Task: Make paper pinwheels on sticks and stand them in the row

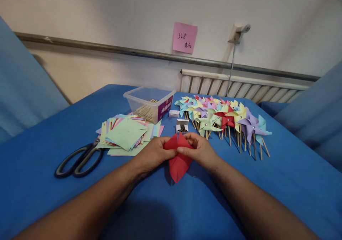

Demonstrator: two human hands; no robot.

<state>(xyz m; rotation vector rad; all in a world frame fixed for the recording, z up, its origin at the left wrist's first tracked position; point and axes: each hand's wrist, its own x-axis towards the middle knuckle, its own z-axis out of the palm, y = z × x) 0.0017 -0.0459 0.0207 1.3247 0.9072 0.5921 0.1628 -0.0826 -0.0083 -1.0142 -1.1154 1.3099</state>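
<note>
Between both hands is a red paper sheet (178, 167), with its corners bent inward and its lower point toward me. My left hand (157, 149) pinches its left side, the thumb pressing near the middle. On the other side my right hand (201, 149) grips the paper, its thumb also lying near the centre. The fingers behind the sheet are partly hidden. Just beyond the hands sits a small open box (182, 126) of metal fasteners. To the left lies a pile of coloured paper squares (127, 133), light green on top.
Black-handled scissors (80, 160) lie left of the paper pile. Behind it stands a clear plastic tub (149, 104) of wooden sticks, near a small white box (174, 113). Many finished paper pinwheels (227, 119) on sticks lie at the right on the blue tablecloth (267, 190).
</note>
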